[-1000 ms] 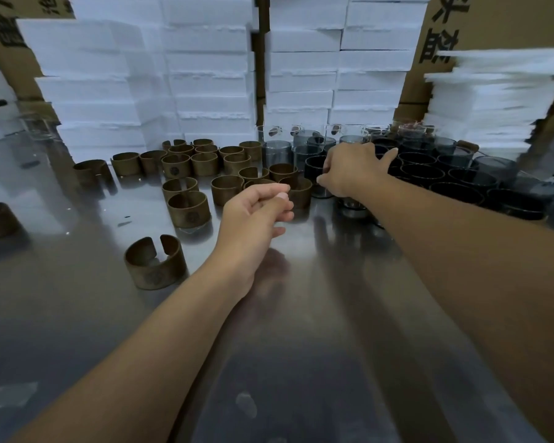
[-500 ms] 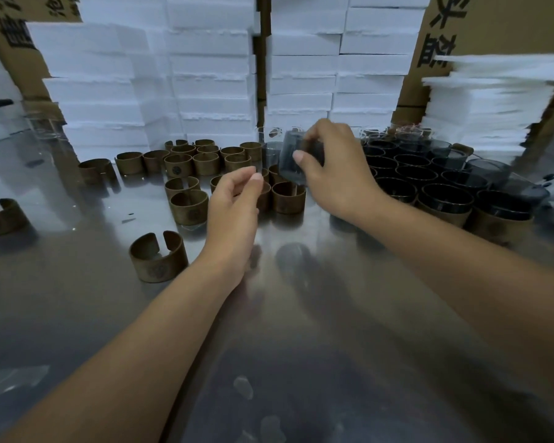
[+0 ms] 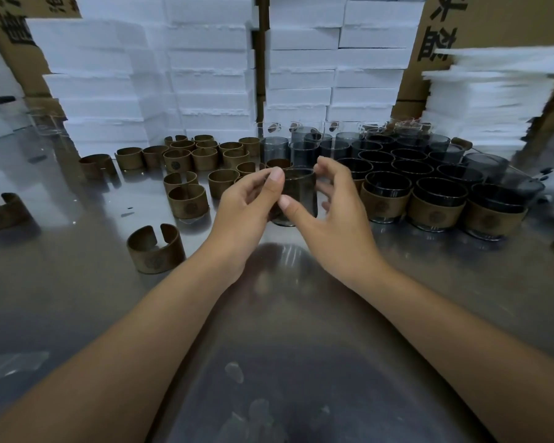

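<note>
A smoky dark glass cup (image 3: 299, 193) is upright at the middle of the steel table (image 3: 77, 308), between both hands. My left hand (image 3: 243, 212) grips its left side, thumb tip at the rim. My right hand (image 3: 330, 225) holds it from the right, with the thumb on its front and the fingers curled round the far side. The cup looks brownish; I cannot tell whether a sleeve is on it. Several loose brown split sleeves (image 3: 187, 199) lie to the left. Several cups that wear sleeves (image 3: 386, 201) stand to the right.
Bare dark cups (image 3: 301, 151) crowd the table behind my hands. One sleeve (image 3: 155, 249) lies apart at the near left, another (image 3: 0, 211) at the left edge. White foam boxes (image 3: 205, 75) form a wall at the back, with white sheets (image 3: 486, 91) stacked at the right.
My right hand lifted a dark cup out of the group and brought it toward me to the middle. My left hand moved right and took hold of the same cup.
</note>
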A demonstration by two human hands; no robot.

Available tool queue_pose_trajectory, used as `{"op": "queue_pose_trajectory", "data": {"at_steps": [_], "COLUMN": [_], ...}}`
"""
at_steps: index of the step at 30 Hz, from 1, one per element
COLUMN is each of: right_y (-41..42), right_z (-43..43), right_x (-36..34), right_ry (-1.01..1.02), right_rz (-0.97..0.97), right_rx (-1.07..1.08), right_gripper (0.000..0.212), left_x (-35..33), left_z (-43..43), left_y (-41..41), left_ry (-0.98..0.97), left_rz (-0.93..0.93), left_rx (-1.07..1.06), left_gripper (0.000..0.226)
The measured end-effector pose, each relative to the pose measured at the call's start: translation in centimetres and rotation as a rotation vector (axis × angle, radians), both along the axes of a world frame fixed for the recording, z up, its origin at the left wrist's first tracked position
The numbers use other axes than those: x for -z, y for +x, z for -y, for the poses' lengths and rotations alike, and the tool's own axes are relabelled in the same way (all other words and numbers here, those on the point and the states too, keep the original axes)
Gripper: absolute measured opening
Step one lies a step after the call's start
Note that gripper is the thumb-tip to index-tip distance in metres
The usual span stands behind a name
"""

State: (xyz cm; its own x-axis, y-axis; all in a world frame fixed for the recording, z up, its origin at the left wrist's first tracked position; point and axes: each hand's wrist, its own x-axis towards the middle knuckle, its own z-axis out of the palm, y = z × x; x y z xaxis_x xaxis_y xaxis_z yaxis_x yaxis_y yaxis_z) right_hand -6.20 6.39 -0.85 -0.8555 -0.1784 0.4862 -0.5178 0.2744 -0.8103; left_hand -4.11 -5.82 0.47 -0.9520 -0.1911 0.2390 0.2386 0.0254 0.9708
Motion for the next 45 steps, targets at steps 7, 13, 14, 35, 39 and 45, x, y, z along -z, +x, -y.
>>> {"op": "queue_pose_trajectory", "data": {"at_steps": [7, 13, 14, 35, 39, 45], "right_y": [0.0, -0.1, -0.1, -0.7, -0.6, -0.5], "right_z": [0.4, 0.4, 0.4, 0.3, 0.2, 0.2], "right_x": [0.6, 0.4, 0.4, 0.7, 0.6, 0.6], "right_ry": [-0.071, -0.049, -0.053, -0.085, -0.091, -0.09], "right_rz": [0.13, 0.135, 0.127, 0.075, 0.077, 0.067], "right_rx": [-0.119, -0.117, -0.114, 0.037, 0.028, 0.016], "right_gripper": [0.055, 0.049, 0.049, 0.05, 0.052, 0.056], "left_x": [0.0, 0.0, 0.0, -0.3, -0.2, -0.1], "left_z": [-0.1, -0.2, -0.2, -0.9, -0.8, -0.6], "left_y": [0.4, 0.4, 0.4, 1.0, 0.7, 0.5], "left_ry": [0.01, -0.052, -0.065, -0.352, -0.355, -0.346], "left_rz": [-0.035, -0.033, -0.039, -0.313, -0.274, -0.25], "left_rx": [0.016, 0.012, 0.007, -0.172, -0.153, -0.113], "left_gripper": [0.064, 0.069, 0.07, 0.023, 0.026, 0.033]}}
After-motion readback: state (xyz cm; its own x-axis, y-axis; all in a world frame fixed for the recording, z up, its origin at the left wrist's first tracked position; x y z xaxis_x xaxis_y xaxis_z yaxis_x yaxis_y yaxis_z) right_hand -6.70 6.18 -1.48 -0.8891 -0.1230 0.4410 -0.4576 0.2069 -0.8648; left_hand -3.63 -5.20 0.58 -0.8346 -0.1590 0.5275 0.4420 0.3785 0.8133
